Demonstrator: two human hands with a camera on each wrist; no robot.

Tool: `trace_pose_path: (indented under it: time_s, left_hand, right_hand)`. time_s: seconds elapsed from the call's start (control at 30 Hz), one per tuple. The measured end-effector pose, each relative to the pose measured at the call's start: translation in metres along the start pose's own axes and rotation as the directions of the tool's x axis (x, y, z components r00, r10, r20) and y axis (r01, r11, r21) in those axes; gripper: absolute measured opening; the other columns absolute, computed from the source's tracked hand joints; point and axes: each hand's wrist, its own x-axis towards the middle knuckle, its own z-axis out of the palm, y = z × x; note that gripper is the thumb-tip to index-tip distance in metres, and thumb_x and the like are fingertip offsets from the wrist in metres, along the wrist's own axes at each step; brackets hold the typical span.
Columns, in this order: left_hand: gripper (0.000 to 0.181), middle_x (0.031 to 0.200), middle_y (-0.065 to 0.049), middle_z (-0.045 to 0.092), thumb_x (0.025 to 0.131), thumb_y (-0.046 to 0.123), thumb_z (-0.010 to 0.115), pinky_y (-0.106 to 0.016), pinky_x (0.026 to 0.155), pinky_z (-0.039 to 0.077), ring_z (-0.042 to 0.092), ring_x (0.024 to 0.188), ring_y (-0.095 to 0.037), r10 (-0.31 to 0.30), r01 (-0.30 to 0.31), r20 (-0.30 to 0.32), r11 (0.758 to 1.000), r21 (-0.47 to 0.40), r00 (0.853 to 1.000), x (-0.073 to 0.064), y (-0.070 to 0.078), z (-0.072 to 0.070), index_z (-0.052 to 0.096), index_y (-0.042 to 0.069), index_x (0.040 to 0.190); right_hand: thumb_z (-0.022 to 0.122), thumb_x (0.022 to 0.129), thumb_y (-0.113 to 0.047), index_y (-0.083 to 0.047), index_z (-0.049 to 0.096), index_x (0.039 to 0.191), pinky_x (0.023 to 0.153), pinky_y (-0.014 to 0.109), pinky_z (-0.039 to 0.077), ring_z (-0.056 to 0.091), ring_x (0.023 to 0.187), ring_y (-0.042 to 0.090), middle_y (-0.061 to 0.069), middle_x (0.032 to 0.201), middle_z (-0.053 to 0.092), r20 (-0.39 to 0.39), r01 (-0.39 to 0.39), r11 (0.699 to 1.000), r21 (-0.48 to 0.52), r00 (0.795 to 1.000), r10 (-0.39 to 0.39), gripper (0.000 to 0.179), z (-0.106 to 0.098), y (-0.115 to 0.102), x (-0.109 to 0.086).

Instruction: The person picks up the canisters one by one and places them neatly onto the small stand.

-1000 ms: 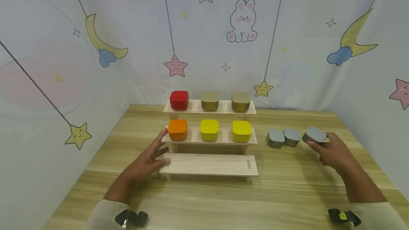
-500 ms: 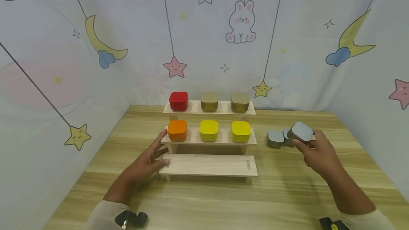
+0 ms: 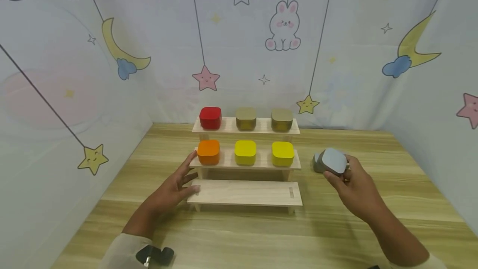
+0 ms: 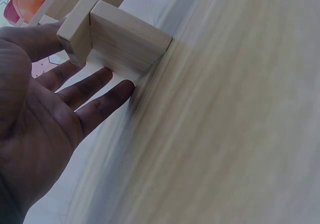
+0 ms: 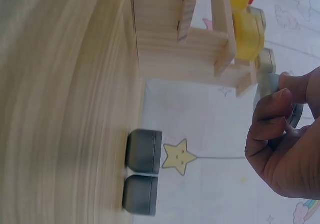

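My right hand (image 3: pixel 359 192) grips a small grey rounded-square box (image 3: pixel 333 160) to the right of a stepped wooden rack (image 3: pixel 242 192). In the right wrist view this box is raised above the table, partly hidden by the curled fingers. Two more grey boxes (image 5: pixel 144 151) stand on the table; the held box covers most of them in the head view. My left hand (image 3: pixel 169 193) rests at the rack's left end, thumb on the lowest shelf, other fingers spread along the side. An orange box (image 3: pixel 208 152) and two yellow boxes (image 3: pixel 245 152) sit on the middle shelf.
The top shelf carries a red box (image 3: pixel 210 118) and two olive boxes (image 3: pixel 246 118). A wood-grain table (image 3: pixel 239 240) lies under everything. White cloth walls (image 3: pixel 239 45) printed with stars, moons and rabbits close off the back and sides.
My right hand has lifted the grey box from the right end of its row and carried it left toward the rack. The left hand stays at the rack.
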Motion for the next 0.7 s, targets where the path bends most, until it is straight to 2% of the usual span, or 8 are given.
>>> trace_pose_path:
  time_s: [0.1,0.2,0.3,0.47,0.57,0.7]
  left_hand:
    - [0.108,0.187,-0.001,0.003,0.103,0.015,0.077,-0.067,0.122,0.044,0.037,0.16,-0.055,0.003,-0.003,0.002,1.0,-0.005,1.0,0.0,0.0,0.0,0.003,0.047,0.175]
    - [0.109,0.187,-0.001,0.003,0.103,0.013,0.076,-0.067,0.122,0.044,0.037,0.161,-0.054,-0.006,0.006,-0.003,1.0,0.001,1.0,-0.001,0.0,0.0,0.003,0.054,0.173]
    - [0.109,0.187,0.0,0.004,0.103,0.013,0.076,-0.067,0.124,0.042,0.038,0.161,-0.053,-0.014,0.014,-0.01,1.0,0.01,1.0,-0.001,0.001,-0.001,0.004,0.059,0.17]
    - [0.109,0.187,-0.001,0.003,0.103,0.012,0.076,-0.068,0.124,0.041,0.038,0.16,-0.053,-0.004,0.004,-0.011,1.0,0.012,1.0,-0.001,0.001,0.0,0.003,0.05,0.174]
    - [0.108,0.187,0.0,0.003,0.103,0.013,0.076,-0.067,0.123,0.043,0.038,0.16,-0.053,-0.005,0.005,-0.006,1.0,0.009,1.0,0.0,0.0,0.0,0.003,0.047,0.175]
    - [0.107,0.187,0.001,0.003,0.103,0.014,0.076,-0.066,0.122,0.046,0.039,0.16,-0.053,-0.011,0.011,-0.01,1.0,0.005,1.0,-0.001,-0.001,0.0,0.003,0.048,0.175]
  right_hand:
    - [0.063,0.113,-0.029,0.012,0.023,0.164,0.083,0.038,0.066,0.07,0.125,0.051,0.04,0.148,0.056,-0.008,0.041,0.999,0.006,0.999,-0.041,0.077,0.007,-0.007,-0.003]
    - [0.065,0.112,-0.03,0.012,0.022,0.165,0.087,0.047,0.068,0.07,0.126,0.052,0.042,0.146,0.058,0.005,0.053,0.998,0.015,0.999,-0.053,0.08,0.014,-0.015,-0.007]
    - [0.066,0.111,-0.028,0.01,0.018,0.167,0.087,0.047,0.069,0.073,0.124,0.05,0.042,0.144,0.06,0.043,0.056,0.997,0.049,0.997,-0.058,0.082,0.022,-0.022,-0.011]
    - [0.071,0.108,-0.019,0.005,0.028,0.162,0.079,0.03,0.066,0.079,0.111,0.03,0.031,0.133,0.071,0.079,0.075,0.992,0.104,0.993,-0.084,0.073,0.04,-0.032,-0.017]
    - [0.074,0.106,-0.017,0.002,0.035,0.157,0.079,0.027,0.065,0.078,0.105,0.02,0.025,0.128,0.074,0.094,0.093,0.988,0.125,0.99,-0.105,0.067,0.051,-0.038,-0.021]
    - [0.076,0.104,-0.019,0.001,0.039,0.156,0.082,0.027,0.065,0.077,0.103,0.014,0.02,0.129,0.075,0.127,0.122,0.982,0.146,0.982,-0.141,0.067,0.065,-0.047,-0.023]
